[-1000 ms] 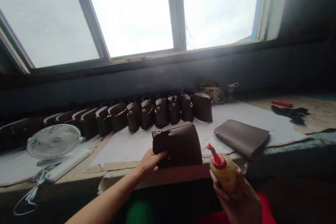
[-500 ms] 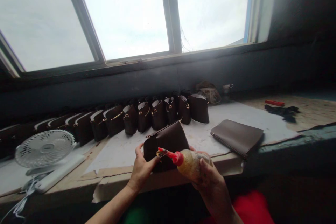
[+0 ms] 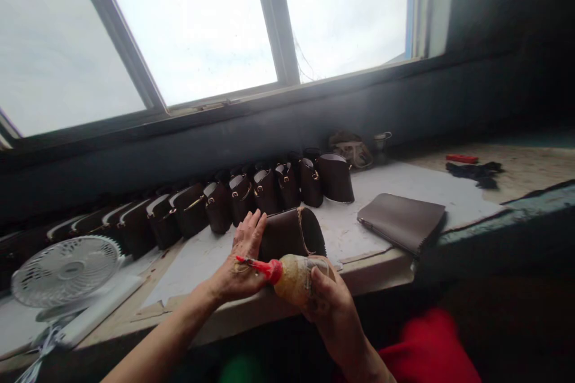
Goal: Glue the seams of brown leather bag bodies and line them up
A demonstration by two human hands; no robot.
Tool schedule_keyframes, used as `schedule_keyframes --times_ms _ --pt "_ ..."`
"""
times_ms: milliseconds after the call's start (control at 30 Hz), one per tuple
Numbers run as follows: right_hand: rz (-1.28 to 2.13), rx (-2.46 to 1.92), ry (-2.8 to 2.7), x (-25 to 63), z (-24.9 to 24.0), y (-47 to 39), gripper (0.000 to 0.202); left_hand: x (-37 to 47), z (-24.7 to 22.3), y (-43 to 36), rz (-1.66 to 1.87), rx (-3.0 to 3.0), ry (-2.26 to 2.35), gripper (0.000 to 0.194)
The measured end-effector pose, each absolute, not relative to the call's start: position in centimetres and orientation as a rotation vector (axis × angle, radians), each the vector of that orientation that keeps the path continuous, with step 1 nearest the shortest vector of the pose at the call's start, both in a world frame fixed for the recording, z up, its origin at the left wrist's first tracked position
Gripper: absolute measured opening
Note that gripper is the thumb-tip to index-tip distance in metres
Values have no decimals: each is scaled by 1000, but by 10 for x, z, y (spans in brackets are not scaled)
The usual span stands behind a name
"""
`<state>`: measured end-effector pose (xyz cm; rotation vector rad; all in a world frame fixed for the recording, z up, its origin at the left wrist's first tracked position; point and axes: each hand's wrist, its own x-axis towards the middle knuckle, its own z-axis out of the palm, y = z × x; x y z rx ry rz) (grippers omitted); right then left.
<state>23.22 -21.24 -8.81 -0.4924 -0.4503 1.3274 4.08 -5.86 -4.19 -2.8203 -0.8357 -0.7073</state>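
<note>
My right hand [image 3: 335, 305] is wrapped round a glue bottle [image 3: 294, 278] with a yellowish body and a red nozzle that points left. A dark brown leather piece [image 3: 287, 233], curved over with a pale stitched or raw edge at its right, stands at the table's front edge behind the bottle. My left hand [image 3: 240, 257] lies against the left side of this piece, its fingers extended upward along it. The bottle's nozzle passes in front of my left hand. The lower part of the leather piece is hidden by the bottle and hands.
Several dark brown bags [image 3: 265, 191] stand in rows at the back. A white fan [image 3: 67, 269] is at the left. On the right lie a flat brown leather piece [image 3: 404, 218], a red object [image 3: 462, 158] and a black cloth [image 3: 476, 173]. White paper [image 3: 188, 266] covers part of the table.
The held leather piece has turned, so its curved edge now faces me on the right. My left hand has moved up its left side with fingers extended. The bottle has shifted left.
</note>
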Motion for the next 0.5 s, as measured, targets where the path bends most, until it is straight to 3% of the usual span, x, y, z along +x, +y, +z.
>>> schedule_keyframes --times_ms 167,333,500 --pt "1314 -474 -437 225 -89 -209 61 56 -35 -44 -425 -2914 -735 126" --pt "1316 -456 -454 220 -89 -209 59 66 -73 -24 -523 -2850 -834 86" --pt "1330 -442 -459 217 -88 -210 61 61 -89 -24 -628 -2868 -833 80"
